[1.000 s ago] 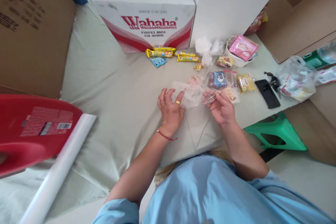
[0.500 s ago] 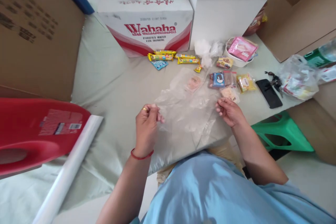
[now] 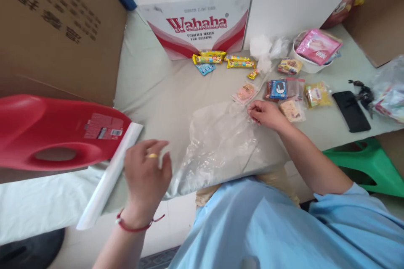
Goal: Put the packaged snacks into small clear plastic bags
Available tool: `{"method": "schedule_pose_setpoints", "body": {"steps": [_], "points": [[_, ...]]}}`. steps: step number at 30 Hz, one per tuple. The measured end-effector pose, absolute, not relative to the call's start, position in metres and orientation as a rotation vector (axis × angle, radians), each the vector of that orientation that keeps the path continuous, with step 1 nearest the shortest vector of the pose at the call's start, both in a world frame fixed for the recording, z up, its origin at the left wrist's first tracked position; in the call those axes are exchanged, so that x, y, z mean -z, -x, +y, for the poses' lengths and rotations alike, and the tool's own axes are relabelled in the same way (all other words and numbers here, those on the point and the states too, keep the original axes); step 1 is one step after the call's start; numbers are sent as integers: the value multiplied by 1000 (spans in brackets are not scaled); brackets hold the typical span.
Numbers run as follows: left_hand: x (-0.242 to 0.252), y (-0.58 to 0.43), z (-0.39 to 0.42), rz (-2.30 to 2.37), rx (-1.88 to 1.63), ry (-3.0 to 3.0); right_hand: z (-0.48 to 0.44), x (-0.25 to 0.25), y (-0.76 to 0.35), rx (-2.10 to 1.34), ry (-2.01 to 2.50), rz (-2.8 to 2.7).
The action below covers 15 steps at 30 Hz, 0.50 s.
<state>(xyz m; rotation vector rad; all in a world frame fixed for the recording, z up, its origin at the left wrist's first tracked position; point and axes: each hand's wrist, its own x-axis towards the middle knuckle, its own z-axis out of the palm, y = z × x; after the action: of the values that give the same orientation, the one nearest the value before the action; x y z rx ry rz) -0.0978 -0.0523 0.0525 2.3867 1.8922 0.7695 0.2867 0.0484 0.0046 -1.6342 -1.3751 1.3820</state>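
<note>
A clear plastic bag (image 3: 224, 134) lies spread flat on the cloth-covered table. My right hand (image 3: 268, 114) pinches its upper right edge between thumb and fingers. Just above that hand is a small pink packet (image 3: 246, 92). My left hand (image 3: 147, 172), with a ring and a red cord bracelet, has let its thumb and fingers stand apart and holds nothing. It hovers beside a white plastic-film roll (image 3: 110, 174), left of the bag. Right of my right hand lie a packet with a pale snack (image 3: 292, 109), a blue packet (image 3: 278, 89) and a yellow packet (image 3: 317, 94).
A Wahaha water carton (image 3: 198, 21) stands at the back, with several yellow snack bars (image 3: 208, 59) before it. A red jug (image 3: 59, 134) is at left. At right are a white bowl (image 3: 311, 65), a phone (image 3: 352, 111) and a green stool (image 3: 366, 166).
My left hand has released the bag and moved left and down towards the roll. My right hand keeps its pinch, and the bag now lies flatter. The view has shifted.
</note>
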Motion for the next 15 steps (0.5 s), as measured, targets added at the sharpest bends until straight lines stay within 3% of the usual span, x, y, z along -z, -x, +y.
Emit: {"method": "schedule_pose_setpoints", "body": {"steps": [3,5,10,15], "points": [[-54,54,-25,1292,-579,-2612,61,-16,-290,-1328,1605,-1540],[-41,31,-8,1159,-414,-2628,61,-17,-297,-1266,1598,-1628],[11,30,4,1353,-142,-2543,38,-1,-333,-952,1794,-1750],[28,45,-6,1444,-202,-2555,49,-11,-350,-664,1923,-1953]]}}
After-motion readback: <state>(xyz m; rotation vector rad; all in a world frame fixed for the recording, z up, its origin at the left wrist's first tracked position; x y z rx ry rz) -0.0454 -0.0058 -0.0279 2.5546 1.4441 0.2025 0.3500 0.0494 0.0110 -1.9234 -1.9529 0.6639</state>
